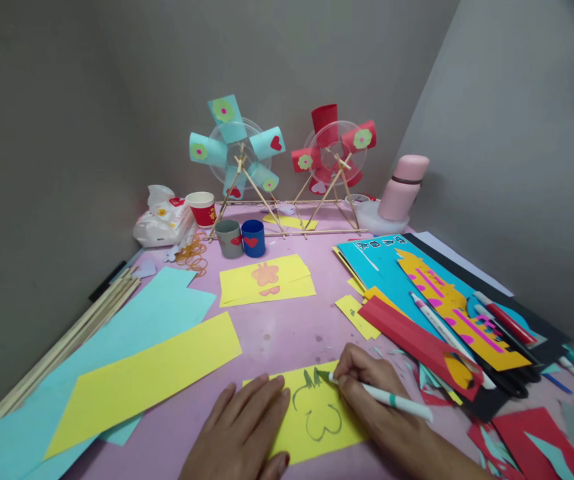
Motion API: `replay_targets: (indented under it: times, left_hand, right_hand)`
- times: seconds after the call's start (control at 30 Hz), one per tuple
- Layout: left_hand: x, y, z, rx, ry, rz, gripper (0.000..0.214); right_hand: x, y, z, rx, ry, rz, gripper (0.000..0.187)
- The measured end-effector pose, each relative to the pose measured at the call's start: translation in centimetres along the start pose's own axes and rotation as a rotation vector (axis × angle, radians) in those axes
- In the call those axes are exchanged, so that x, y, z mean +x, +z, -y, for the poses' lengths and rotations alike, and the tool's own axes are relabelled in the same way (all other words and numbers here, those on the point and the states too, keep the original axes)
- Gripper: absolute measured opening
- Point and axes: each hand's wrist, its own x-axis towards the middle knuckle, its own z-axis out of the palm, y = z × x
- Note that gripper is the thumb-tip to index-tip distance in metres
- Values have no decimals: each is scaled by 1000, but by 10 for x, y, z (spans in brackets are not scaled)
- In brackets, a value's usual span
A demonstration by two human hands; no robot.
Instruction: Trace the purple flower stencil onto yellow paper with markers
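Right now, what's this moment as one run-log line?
left hand: on yellow paper | right hand: holding marker at far edge of drawing | far right: pink bottle

Craft workspace, grey walls [277, 53]; pink worktop [284, 320]; paper pinwheels [209, 149], far edge; markers [509, 321], coloured sheets [373, 261], right edge; sticks [67, 343], left edge.

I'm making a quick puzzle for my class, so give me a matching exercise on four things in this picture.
Things:
1. Marker
2. Blue cup
3. Flask
4. Left hand

Matches:
A. Beside the gray cup
B. On the left of the nearest yellow sheet
C. In the right hand
D. Pink

Pairs: 1-C; 2-A; 3-D; 4-B
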Motion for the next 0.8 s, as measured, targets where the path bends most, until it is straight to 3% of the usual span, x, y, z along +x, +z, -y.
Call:
replay_targets:
  times: [0.27, 0.4, 0.8]
  left_hand:
    - [4, -7, 1, -28, -21, 56, 49]
    - [2, -5, 2, -75, -34, 13, 51]
    - [4, -8, 2, 5, -13, 61, 47]
  right_hand:
    - [1, -1, -1, -1, 4, 2, 10]
    - [1, -1, 0, -20, 1, -11, 11]
    - [-4, -1, -13, -86, -49, -10, 15]
